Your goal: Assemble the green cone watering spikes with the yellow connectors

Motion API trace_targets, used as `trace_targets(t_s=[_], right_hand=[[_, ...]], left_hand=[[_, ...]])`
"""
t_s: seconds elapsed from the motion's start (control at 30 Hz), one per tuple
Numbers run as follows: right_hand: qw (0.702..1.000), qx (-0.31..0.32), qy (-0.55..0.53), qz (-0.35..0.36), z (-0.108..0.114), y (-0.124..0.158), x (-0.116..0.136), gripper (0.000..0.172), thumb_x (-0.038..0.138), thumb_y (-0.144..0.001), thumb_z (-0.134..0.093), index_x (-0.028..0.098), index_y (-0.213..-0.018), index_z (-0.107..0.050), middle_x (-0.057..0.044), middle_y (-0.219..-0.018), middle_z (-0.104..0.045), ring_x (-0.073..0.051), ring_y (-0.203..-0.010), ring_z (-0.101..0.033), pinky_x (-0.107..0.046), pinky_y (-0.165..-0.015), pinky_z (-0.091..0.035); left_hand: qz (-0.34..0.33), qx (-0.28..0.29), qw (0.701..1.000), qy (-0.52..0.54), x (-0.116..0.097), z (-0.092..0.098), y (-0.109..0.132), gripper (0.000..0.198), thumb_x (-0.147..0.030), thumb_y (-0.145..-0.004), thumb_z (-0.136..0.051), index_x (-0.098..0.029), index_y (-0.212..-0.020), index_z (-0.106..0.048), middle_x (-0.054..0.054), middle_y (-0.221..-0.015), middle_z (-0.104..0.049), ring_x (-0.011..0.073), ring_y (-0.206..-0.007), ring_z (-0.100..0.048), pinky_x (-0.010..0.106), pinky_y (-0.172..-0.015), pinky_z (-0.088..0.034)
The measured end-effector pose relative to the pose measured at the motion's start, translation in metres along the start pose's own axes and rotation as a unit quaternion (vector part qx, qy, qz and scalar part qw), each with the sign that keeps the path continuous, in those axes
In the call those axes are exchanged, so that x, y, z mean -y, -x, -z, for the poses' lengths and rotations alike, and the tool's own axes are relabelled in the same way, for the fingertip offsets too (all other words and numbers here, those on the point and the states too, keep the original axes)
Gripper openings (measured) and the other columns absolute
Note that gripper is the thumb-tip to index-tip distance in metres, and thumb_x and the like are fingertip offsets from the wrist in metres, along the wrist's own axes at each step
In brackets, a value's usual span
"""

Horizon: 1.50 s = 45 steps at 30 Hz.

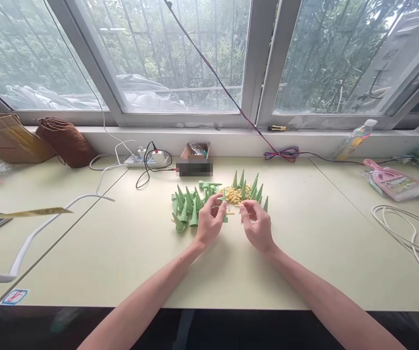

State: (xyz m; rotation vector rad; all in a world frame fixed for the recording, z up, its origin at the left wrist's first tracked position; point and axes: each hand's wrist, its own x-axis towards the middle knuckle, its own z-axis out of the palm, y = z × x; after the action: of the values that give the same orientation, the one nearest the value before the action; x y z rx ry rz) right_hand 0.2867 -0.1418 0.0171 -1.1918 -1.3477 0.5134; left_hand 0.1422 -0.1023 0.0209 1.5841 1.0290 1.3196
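Note:
My left hand [209,222] is closed around a green pointed nozzle cap [224,195], held upright with its tip above the fingers. Opposite it, my right hand [259,227] pinches a small yellow peg-like piece [237,205], partly hidden by the fingertips. A pile of small yellow pieces [233,193] lies just beyond both hands. Many more green nozzle caps [193,214] crowd the table left of my left hand, some standing and some lying over. Another group of green nozzle caps [243,177] stands behind and beside my right hand.
Behind the caps sit a small open cardboard box [204,152] and a power strip [136,161] with cables. A bundled red-blue wire [285,154], plastic bottle [357,138], pink dustpan [391,181] and white cable [409,233] lie rightward. A brown pouch [66,141] is at left.

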Motion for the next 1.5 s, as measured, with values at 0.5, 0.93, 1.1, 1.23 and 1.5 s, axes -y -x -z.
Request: trace_targets(t_s=[0.5, 0.93, 1.1, 1.23, 1.5], right_hand=[[0.999, 0.034, -0.006, 0.01, 0.0014, -0.0014, 0.0009, 0.018, 0.035, -0.095, -0.053, 0.019, -0.092, -0.06, -0.004, -0.078, -0.063, -0.015, -0.065, -0.06, -0.026, -0.056, -0.052], [0.996, 0.079, -0.018, 0.021, 0.0007, -0.0003, -0.0015, 0.015, 0.033, -0.095, -0.054, 0.02, -0.095, -0.061, -0.005, -0.082, -0.063, -0.016, -0.067, -0.06, -0.027, -0.058, -0.052], [0.995, 0.096, -0.024, 0.025, 0.0008, -0.0003, -0.0027, 0.017, 0.034, -0.094, -0.055, 0.02, -0.099, -0.064, -0.006, -0.089, -0.066, -0.017, -0.071, -0.062, -0.028, -0.059, -0.054], [0.993, 0.108, -0.033, 0.019, 0.0001, -0.0005, -0.004, 0.018, 0.035, -0.094, -0.056, 0.02, -0.1, -0.065, -0.007, -0.09, -0.067, -0.015, -0.065, -0.061, -0.028, -0.057, -0.054], [0.991, 0.121, -0.042, 0.026, -0.0005, -0.0008, -0.0047, 0.017, 0.034, -0.092, -0.059, 0.02, -0.099, -0.065, -0.006, -0.092, -0.067, -0.014, -0.065, -0.059, -0.027, -0.055, -0.053]], left_hand=[[-0.023, -0.038, 0.999, -0.012, -0.0009, 0.0029, -0.0014, 0.034, -0.042, -0.092, -0.057, -0.02, -0.117, -0.058, 0.001, -0.081, -0.055, 0.0077, -0.056, -0.055, 0.017, -0.042, -0.036], [-0.023, -0.04, 0.999, -0.016, -0.0024, 0.0024, -0.0011, 0.03, -0.039, -0.093, -0.055, -0.02, -0.115, -0.057, 0.0, -0.079, -0.054, 0.0061, -0.052, -0.049, 0.017, -0.042, -0.033], [-0.024, -0.038, 0.999, -0.007, -0.0028, 0.0024, -0.0002, 0.031, -0.041, -0.093, -0.055, -0.02, -0.115, -0.058, 0.0, -0.079, -0.053, 0.0072, -0.054, -0.052, 0.017, -0.043, -0.036], [-0.022, -0.036, 0.999, -0.003, -0.0032, 0.0023, 0.0002, 0.031, -0.04, -0.093, -0.054, -0.02, -0.116, -0.058, 0.0, -0.079, -0.053, 0.0063, -0.052, -0.05, 0.017, -0.041, -0.036], [-0.022, -0.026, 0.999, 0.013, -0.0021, 0.0017, 0.0012, 0.03, -0.041, -0.092, -0.055, -0.02, -0.115, -0.058, -0.001, -0.078, -0.051, 0.0046, -0.048, -0.043, 0.016, -0.039, -0.036]])
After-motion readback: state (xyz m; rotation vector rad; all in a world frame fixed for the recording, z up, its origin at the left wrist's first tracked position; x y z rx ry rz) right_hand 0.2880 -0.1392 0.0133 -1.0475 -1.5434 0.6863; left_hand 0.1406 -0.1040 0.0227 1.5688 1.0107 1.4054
